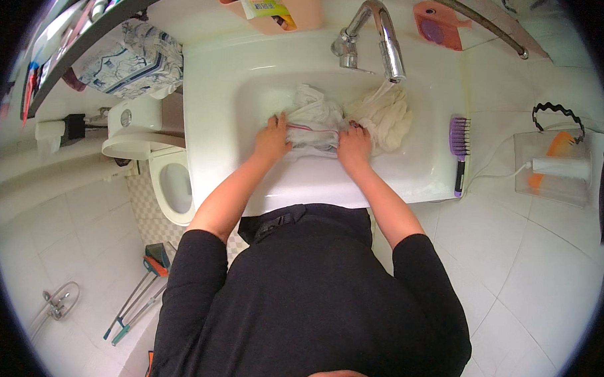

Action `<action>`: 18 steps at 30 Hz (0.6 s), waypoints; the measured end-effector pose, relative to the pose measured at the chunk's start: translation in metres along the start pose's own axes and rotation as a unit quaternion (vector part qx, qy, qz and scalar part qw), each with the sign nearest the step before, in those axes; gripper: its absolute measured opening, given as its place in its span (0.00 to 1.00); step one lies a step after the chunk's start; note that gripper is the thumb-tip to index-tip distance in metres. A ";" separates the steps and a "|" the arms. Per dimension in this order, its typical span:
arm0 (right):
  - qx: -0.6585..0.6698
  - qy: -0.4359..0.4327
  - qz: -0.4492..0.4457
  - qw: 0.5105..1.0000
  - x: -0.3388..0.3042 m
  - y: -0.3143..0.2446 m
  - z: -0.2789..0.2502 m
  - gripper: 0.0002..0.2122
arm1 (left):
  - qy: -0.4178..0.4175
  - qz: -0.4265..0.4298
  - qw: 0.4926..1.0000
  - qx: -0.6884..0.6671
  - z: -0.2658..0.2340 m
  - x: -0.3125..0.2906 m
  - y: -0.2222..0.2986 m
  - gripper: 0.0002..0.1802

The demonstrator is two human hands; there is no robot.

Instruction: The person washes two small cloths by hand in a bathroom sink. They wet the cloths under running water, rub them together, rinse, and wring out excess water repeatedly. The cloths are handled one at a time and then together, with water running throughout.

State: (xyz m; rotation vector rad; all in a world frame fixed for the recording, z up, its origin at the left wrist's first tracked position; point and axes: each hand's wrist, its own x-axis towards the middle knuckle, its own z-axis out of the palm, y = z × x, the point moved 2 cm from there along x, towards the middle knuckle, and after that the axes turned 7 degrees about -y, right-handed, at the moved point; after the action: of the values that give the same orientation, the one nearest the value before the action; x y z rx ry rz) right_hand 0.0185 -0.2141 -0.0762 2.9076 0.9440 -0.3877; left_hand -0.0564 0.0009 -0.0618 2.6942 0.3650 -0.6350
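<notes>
**Washing a white cloth in the sink**

I am holding a wet white cloth (pixel 312 126) with a thin pink stripe. It is lying in the bowl of the white sink (pixel 422 179), right between my two hands and under my fingertips. My left hand (pixel 272 139) is pinching the left end of it. My right hand (pixel 354 144) is pinching the right end. My fingers on both hands are curled and grasping the cloth, and I am pulling it flat between them.

I think I am in the scrubbing part of the wash. The next move, I think, calls for pushing my hands together so the cloth rubs on itself, and keeping a tight hold so it does not slip.

Both my arms are reaching straight out in front of me, elbows a bit bent, bare from the black sleeves down. My hands are lying low, knuckles up.

Just past my right fingers a second bunch of cream cloth (pixel 388 115) is sitting, under the shiny tap (pixel 380 38). Far off to the right of my right hand a purple hairbrush (pixel 459 151) is lying on the sink's edge. Far to the left of my left hand the toilet (pixel 172 184) is standing.
</notes>
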 end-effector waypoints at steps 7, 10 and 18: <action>0.173 0.038 0.025 0.984 -0.048 0.002 -0.029 0.14 | 0.098 0.066 0.993 -0.008 -0.012 -0.056 -0.022 0.20; 0.264 0.009 0.051 0.963 -0.049 -0.002 -0.047 0.15 | 0.099 0.042 0.992 -0.069 -0.025 -0.057 -0.026 0.18; 0.533 0.107 0.016 0.839 -0.036 -0.002 -0.121 0.13 | 0.016 0.006 0.675 -0.738 -0.114 -0.073 0.003 0.20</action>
State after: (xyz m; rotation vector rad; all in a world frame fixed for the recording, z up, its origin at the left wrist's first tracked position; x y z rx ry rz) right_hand 0.0160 -0.2170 0.0502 4.0363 0.8684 -0.8167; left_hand -0.0750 0.0309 0.0689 1.1021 0.5303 -0.0845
